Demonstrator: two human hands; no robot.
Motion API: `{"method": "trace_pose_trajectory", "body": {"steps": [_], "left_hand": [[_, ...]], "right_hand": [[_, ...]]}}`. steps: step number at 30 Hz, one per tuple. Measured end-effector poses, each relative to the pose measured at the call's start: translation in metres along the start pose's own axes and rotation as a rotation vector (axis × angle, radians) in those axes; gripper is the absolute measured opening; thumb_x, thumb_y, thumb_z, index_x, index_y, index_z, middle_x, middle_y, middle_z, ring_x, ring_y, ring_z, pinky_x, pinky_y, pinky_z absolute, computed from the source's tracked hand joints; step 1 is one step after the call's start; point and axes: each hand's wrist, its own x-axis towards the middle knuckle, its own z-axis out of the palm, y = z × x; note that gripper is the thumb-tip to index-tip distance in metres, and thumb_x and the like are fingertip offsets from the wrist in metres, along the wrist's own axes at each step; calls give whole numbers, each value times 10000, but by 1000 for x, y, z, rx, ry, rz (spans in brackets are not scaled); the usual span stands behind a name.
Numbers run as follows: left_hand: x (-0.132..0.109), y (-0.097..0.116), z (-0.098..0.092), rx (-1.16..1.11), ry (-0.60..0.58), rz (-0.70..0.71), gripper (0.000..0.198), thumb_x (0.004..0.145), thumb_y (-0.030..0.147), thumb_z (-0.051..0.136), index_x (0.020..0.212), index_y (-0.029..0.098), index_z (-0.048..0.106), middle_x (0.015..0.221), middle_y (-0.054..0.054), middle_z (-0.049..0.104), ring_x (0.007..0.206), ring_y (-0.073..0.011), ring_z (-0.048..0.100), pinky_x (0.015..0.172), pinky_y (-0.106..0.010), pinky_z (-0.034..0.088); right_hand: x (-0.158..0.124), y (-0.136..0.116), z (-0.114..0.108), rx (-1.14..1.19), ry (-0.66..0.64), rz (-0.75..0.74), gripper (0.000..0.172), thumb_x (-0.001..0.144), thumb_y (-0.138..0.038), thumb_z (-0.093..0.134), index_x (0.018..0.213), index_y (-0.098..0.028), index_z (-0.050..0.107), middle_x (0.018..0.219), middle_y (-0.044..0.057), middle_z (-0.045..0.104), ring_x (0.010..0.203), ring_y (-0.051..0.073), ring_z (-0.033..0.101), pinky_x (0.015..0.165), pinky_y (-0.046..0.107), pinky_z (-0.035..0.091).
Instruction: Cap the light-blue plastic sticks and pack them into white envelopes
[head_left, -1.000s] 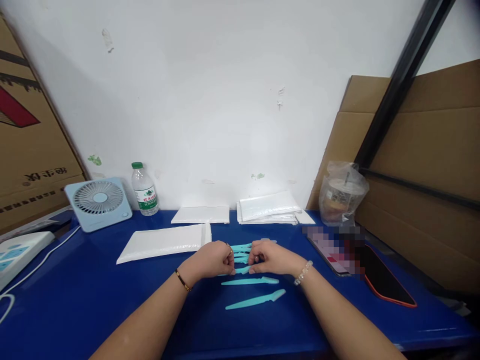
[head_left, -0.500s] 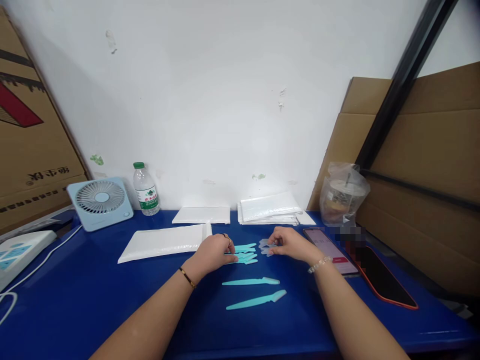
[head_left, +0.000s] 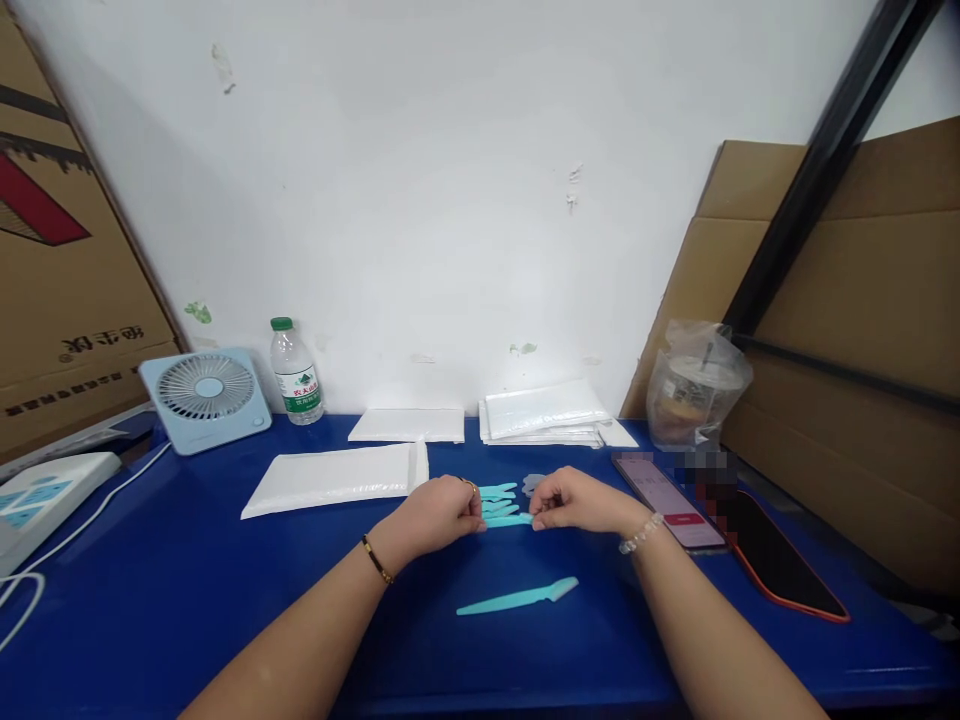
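My left hand (head_left: 439, 513) and my right hand (head_left: 574, 501) meet over the middle of the blue table (head_left: 187, 590). Between them they pinch a thin turquoise razor-like stick (head_left: 508, 520), left fingers on its handle end, right fingers on its other end. Just behind it lies a small heap of more turquoise sticks (head_left: 496, 495), with a few clear caps (head_left: 531, 483) next to my right hand. One capped turquoise stick (head_left: 517, 597) lies alone on the table, nearer to me.
A white padded mailer (head_left: 337, 478) lies left of my hands, more white bags (head_left: 544, 413) stacked at the wall. A small fan (head_left: 206, 397), a water bottle (head_left: 297, 372), a bagged drink cup (head_left: 696, 388) and two phones (head_left: 667, 488) stand around. Cardboard leans on both sides.
My right hand went to the clear caps and came back to the left hand. One of the two sticks lying near me is gone from its spot; one is now held between my hands.
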Motion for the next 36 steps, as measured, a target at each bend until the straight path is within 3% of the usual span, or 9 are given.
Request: {"method": "trace_pose_trajectory", "body": {"steps": [7,10,13,16,19,22,26,32,36], "left_hand": [[2,-18,-8,-1,83,-104,202,749,398,595,801,205,625,770,-7,627,673,-156,550,541,-245,319],[-2,-4,-3,-63,103,-29,352,698,505,629,886,207,623,873,-20,614,748,-166,561,587,-241,356],[-7,21,11,-92,-12,143,410,672,553,643,914,223,629,860,-12,612,732,-159,562,587,-239,359],[-10,37,26,-40,-77,225,264,706,443,656,861,231,632,810,0,626,714,-157,558,575,-242,339],[-8,34,28,-48,-35,179,136,789,336,567,778,209,615,769,-6,629,719,-159,556,594,-248,347],[-2,16,16,-236,10,47,184,826,338,488,804,187,592,750,-17,627,670,-145,554,581,-242,369],[4,-7,3,-594,-75,-58,251,819,420,480,836,176,540,695,-12,629,661,-145,588,571,-229,403],[4,-9,-2,-865,-240,-40,316,777,477,550,827,170,492,757,-28,631,598,-115,570,536,-218,383],[3,-5,-6,-967,-256,-38,315,798,481,527,861,185,442,668,8,585,468,-58,386,472,-196,295]], "right_hand": [[1,24,-11,-82,265,84,249,729,-386,640,809,-159,702,688,34,665,618,150,586,548,230,401],[0,26,-12,-154,340,56,212,727,-362,641,803,-173,698,714,32,656,625,146,570,560,233,401],[0,22,-12,-203,367,16,176,762,-321,593,734,-177,692,727,35,646,633,143,563,578,241,407],[-1,16,-13,-169,347,15,184,770,-315,586,727,-171,691,723,37,652,647,151,573,597,252,423],[-3,9,-13,-33,301,7,236,801,-362,565,796,-165,696,758,44,667,678,160,590,607,259,446],[-4,1,-11,144,250,-41,295,825,-401,547,945,-169,685,816,52,671,698,157,600,615,263,470],[-3,-7,-5,295,259,-124,338,785,-379,625,1055,-178,653,807,48,660,705,148,604,629,263,483],[4,-9,4,201,365,-221,247,757,-359,659,904,-169,715,776,59,662,653,141,602,578,255,479],[3,-9,2,168,415,-252,231,774,-370,642,861,-170,719,750,57,673,670,152,618,588,261,490]]}}
